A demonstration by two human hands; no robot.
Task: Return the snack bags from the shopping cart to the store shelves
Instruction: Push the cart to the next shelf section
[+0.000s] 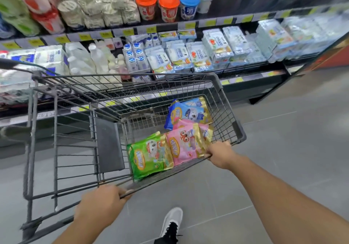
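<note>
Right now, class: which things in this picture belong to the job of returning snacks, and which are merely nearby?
Belongs to the job:
green snack bag
pink snack bag
blue snack bag
shopping cart
left hand
right hand

Merely nearby:
orange-lidded cups
milk bottles
white shoe

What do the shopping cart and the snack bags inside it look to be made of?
Shopping cart: grey-coated metal wire, judging by its thin welded grid and matte finish; the corner bumpers look like plastic. Green snack bag, pink snack bag and blue snack bag: glossy printed plastic film with shiny gold, foil-like edges, wrinkled and catching light.
</note>
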